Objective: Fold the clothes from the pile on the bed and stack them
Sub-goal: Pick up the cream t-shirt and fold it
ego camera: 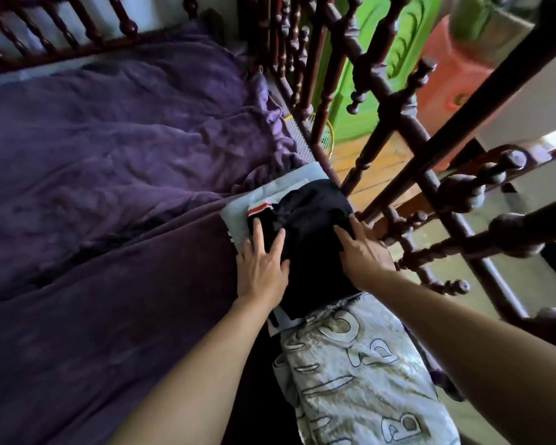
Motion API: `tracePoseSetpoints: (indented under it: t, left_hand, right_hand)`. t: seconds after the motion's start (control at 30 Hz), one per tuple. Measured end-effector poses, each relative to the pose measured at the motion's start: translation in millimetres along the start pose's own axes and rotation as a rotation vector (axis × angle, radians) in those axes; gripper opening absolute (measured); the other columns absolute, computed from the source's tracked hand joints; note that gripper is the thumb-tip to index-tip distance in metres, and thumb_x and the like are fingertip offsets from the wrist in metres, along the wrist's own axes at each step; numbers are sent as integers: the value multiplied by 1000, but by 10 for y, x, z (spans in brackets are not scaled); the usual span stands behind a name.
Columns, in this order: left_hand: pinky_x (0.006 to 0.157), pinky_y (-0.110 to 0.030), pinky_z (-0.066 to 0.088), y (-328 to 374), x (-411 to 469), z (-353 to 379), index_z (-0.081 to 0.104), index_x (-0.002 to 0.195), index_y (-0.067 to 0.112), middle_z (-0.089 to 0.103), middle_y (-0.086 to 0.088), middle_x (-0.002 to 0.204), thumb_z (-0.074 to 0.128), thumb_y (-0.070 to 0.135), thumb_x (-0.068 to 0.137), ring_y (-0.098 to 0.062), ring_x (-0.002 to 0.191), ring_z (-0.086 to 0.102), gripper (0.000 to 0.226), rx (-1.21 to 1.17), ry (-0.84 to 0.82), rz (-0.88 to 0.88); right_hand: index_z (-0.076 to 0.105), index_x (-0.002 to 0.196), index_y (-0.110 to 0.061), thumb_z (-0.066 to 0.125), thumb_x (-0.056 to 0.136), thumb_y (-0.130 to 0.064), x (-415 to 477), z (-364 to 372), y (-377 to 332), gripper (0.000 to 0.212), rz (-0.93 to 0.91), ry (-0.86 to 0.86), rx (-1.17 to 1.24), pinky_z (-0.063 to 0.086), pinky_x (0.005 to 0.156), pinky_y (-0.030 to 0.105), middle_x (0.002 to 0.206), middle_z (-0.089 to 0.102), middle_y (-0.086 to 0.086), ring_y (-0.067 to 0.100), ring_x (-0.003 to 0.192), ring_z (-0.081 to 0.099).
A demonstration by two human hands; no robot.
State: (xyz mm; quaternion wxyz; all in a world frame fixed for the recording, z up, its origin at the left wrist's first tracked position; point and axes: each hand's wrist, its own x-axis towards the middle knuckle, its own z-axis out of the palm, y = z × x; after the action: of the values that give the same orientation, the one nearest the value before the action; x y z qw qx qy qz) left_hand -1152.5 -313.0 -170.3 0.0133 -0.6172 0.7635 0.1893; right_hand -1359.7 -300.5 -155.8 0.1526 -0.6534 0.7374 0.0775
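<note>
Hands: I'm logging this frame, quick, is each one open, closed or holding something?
Left hand: open, fingers spread flat on the black garment.
Right hand: open, fingers flat on that garment's right edge.

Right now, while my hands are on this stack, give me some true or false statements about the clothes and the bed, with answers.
1. Both the left hand and the right hand touch the black garment with straight fingers. True.
2. The black garment lies on a yellow towel. False: it lies on a light blue folded piece.
3. The bed cover is purple. True.
4. The patterned grey cloth lies beyond the black garment. False: it lies nearer the person, between the forearms.
</note>
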Motion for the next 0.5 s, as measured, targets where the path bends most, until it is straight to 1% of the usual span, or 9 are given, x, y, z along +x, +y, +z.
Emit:
tracePoseSetpoints:
  t: [0.03,0.07,0.1,0.13,0.17,0.2,0.3,0.37,0.5]
  left_hand:
    - [106,-46,33,3,-107,-59,22,149,32,-2,-12,159,47,40,96,-34,136,26,60,-7,0,-23]
    - [104,-44,35,-1,-233,-122,29,146,30,8,-11,158,47,38,96,-31,133,31,54,-23,3,-41]
    - [100,-41,38,-19,-374,-184,38,141,28,23,-9,152,47,37,96,-28,127,38,47,-44,7,-52]
    - [94,-40,41,-52,-533,-244,46,135,26,38,-5,141,47,35,96,-26,119,46,40,-63,5,-59]
    - [89,-38,44,-101,-713,-298,52,127,25,49,-2,129,46,34,96,-24,111,52,33,-85,-3,-69]
    - [83,-37,45,-160,-915,-353,56,121,24,55,0,119,45,33,96,-23,104,56,29,-109,-12,-89]
    - [72,-31,45,-380,-1607,-479,61,112,25,63,4,107,46,32,95,-20,96,62,23,-124,31,-165]
    - [67,-30,43,-545,-2127,-588,62,109,26,65,5,104,47,32,94,-19,94,63,21,-113,86,-254]
    - [72,-34,47,-903,-3220,-939,63,102,22,69,0,101,47,32,93,-24,95,64,21,-100,178,-445]
  right_hand:
    - [26,148,-25,46,95,-23,-81,-76,-40,57,15,-5,-20,38,101,45,159,9,7,30,142,18]
    - [29,145,-24,48,93,-25,-170,-151,-89,55,10,1,-51,38,100,46,157,15,7,31,140,21]
    - [33,143,-24,48,92,-26,-265,-223,-143,53,-11,11,-84,37,100,46,153,22,8,32,137,25]
    - [35,141,-23,48,92,-28,-368,-283,-205,51,-43,16,-102,37,99,45,149,28,8,32,134,29]
    - [37,140,-22,47,92,-28,-480,-330,-269,49,-78,14,-101,38,98,43,144,34,7,31,131,33]
    - [39,140,-22,47,92,-28,-596,-365,-344,48,-113,4,-87,40,96,41,140,39,7,30,128,37]
    - [44,136,-22,48,92,-28,-987,-417,-630,44,-218,-53,-22,47,87,38,127,51,5,28,121,47]
    - [47,132,-21,47,92,-27,-1277,-435,-892,40,-312,-88,-30,46,85,37,122,54,5,28,118,51]
    - [47,134,-26,48,93,-31,-1909,-526,-1556,42,-541,-77,-56,45,87,34,128,56,2,26,116,55]
